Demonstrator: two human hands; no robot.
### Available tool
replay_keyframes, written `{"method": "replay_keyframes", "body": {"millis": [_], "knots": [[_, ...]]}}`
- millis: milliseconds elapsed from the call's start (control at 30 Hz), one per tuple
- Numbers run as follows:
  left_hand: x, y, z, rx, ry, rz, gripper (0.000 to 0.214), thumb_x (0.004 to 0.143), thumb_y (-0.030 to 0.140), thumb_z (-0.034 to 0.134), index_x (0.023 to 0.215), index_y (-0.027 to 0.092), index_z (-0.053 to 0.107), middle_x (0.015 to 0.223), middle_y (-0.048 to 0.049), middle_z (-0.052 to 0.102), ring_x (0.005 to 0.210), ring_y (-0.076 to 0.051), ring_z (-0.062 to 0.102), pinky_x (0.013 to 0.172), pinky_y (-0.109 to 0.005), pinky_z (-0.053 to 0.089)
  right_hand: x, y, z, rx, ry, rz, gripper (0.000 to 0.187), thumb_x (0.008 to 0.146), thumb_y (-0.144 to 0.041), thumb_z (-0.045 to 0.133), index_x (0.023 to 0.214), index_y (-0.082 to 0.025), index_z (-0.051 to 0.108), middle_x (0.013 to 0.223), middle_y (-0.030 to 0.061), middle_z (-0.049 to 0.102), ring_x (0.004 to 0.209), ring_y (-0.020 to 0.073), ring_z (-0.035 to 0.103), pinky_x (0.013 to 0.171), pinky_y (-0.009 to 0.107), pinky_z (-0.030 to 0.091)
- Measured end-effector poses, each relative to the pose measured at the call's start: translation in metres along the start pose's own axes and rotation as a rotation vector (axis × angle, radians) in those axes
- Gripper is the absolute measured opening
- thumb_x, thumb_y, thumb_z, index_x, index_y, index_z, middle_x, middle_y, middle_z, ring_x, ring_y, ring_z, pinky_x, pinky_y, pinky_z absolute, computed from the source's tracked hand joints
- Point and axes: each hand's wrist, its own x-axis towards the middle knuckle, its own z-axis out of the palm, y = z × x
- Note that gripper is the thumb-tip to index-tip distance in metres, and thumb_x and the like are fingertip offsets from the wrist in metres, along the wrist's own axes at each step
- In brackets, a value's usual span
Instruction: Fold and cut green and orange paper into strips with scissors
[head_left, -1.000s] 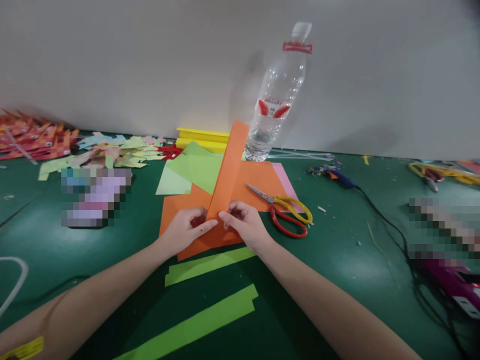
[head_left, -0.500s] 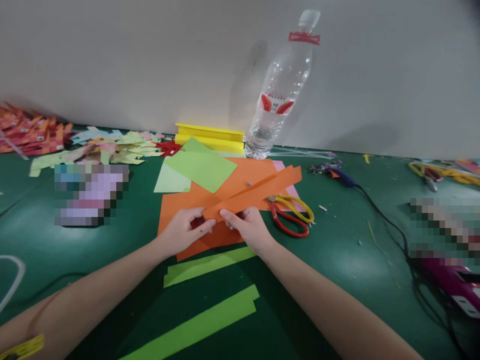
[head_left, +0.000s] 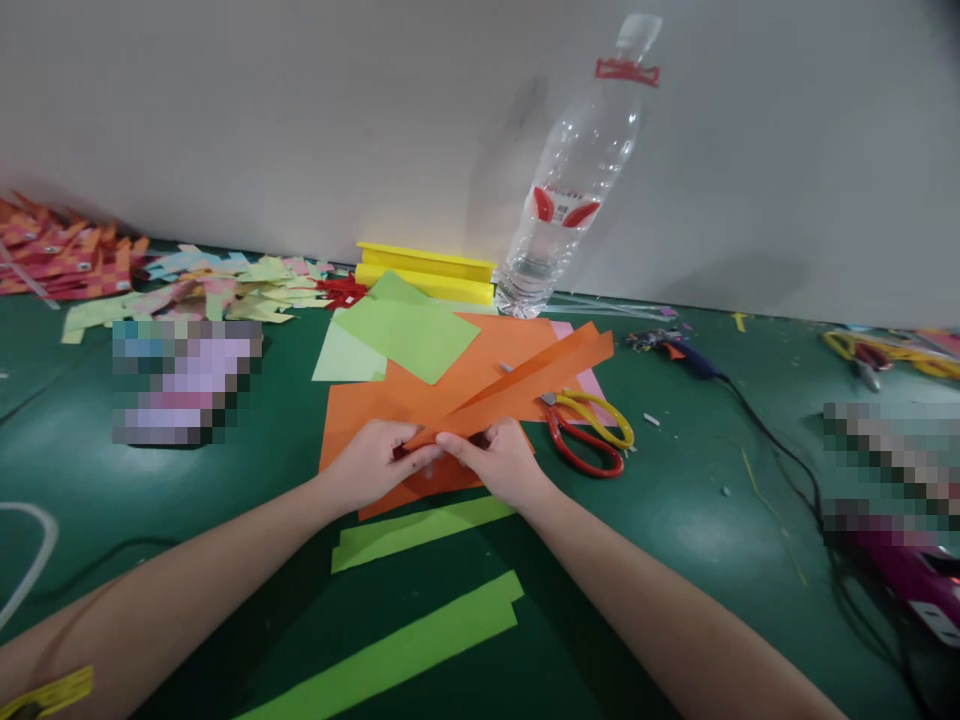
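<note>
A folded orange paper strip (head_left: 536,378) slants up to the right, its two layers spread apart at the far end. My left hand (head_left: 373,462) pinches its near end, and my right hand (head_left: 504,462) grips it just beside, the thumbs almost touching. Under the hands lies a larger orange paper sheet (head_left: 352,410). Red and yellow handled scissors (head_left: 592,432) rest right of my right hand, with the blades partly hidden by the strip. Nearer to me are two green paper strips (head_left: 420,532), one below the other.
Light green paper (head_left: 409,325) lies behind the strip, near a yellow roll (head_left: 424,280). A water bottle (head_left: 562,210) stands by the wall. Paper scraps (head_left: 217,290) are heaped at the left. A glue gun (head_left: 690,360) with a cable lies right, near a purple power strip (head_left: 892,570).
My fingers have shifted slightly along the orange strip, and its layers stand wider apart at the far end. The whole view has moved a little.
</note>
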Motion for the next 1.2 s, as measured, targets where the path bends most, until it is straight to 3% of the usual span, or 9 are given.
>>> {"method": "replay_keyframes", "body": {"millis": [233, 433, 667, 800, 1000, 1200], "knots": [[0.001, 0.0019, 0.0006, -0.035, 0.003, -0.004, 0.037, 0.089, 0.042, 0.053, 0.065, 0.017, 0.064, 0.063, 0.0005, 0.067, 0.056, -0.012, 0.059, 0.054, -0.021, 0.038, -0.0002, -0.0026, 0.001, -0.2, 0.018, -0.056, 0.034, 0.068, -0.048, 0.073, 0.059, -0.018, 0.06, 0.048, -0.0016, 0.05, 0.047, 0.0119, 0.046, 0.041, 0.025, 0.031], [0.0009, 0.0022, 0.0005, -0.036, 0.004, -0.017, 0.036, 0.089, 0.041, 0.053, 0.065, 0.017, 0.065, 0.064, -0.0002, 0.068, 0.055, -0.012, 0.059, 0.053, -0.021, 0.038, 0.0005, -0.0035, 0.0022, -0.216, 0.03, -0.068, 0.031, 0.068, -0.048, 0.074, 0.063, -0.019, 0.063, 0.048, -0.001, 0.05, 0.048, 0.0126, 0.046, 0.039, 0.025, 0.03], [0.001, 0.0017, -0.001, -0.071, -0.03, -0.051, 0.038, 0.089, 0.043, 0.053, 0.064, 0.016, 0.064, 0.062, -0.0015, 0.067, 0.054, -0.012, 0.059, 0.053, -0.021, 0.04, -0.0007, -0.004, 0.0036, -0.209, 0.041, -0.066, 0.04, 0.07, -0.051, 0.071, 0.05, -0.019, 0.054, 0.043, -0.0022, 0.045, 0.044, 0.011, 0.042, 0.04, 0.026, 0.027], [0.0004, 0.0012, -0.0042, -0.156, -0.085, -0.119, 0.039, 0.086, 0.045, 0.055, 0.062, 0.016, 0.06, 0.06, -0.0018, 0.067, 0.047, -0.01, 0.055, 0.048, -0.02, 0.042, 0.0013, -0.0023, 0.0031, -0.134, 0.103, -0.02, 0.053, 0.07, -0.053, 0.069, 0.039, -0.02, 0.042, 0.037, -0.0048, 0.037, 0.038, 0.0065, 0.031, 0.04, 0.026, 0.023], [0.0005, 0.0059, -0.0072, -0.199, -0.113, -0.126, 0.039, 0.084, 0.047, 0.058, 0.059, 0.016, 0.055, 0.061, -0.0022, 0.068, 0.044, -0.009, 0.056, 0.047, -0.019, 0.044, 0.0051, 0.0021, 0.0024, 0.124, 0.187, -0.013, 0.053, 0.066, -0.051, 0.074, 0.045, -0.021, 0.036, 0.039, -0.0075, 0.034, 0.04, 0.0071, 0.033, 0.043, 0.025, 0.027], [0.0013, 0.0066, -0.0061, -0.176, -0.11, -0.118, 0.038, 0.085, 0.045, 0.055, 0.06, 0.016, 0.058, 0.06, -0.0029, 0.068, 0.046, -0.01, 0.057, 0.049, -0.02, 0.045, 0.0036, -0.001, 0.0051, 0.176, 0.205, 0.001, 0.054, 0.062, -0.049, 0.078, 0.049, -0.022, 0.033, 0.045, -0.01, 0.023, 0.044, 0.0053, 0.018, 0.041, 0.025, 0.016]]}}
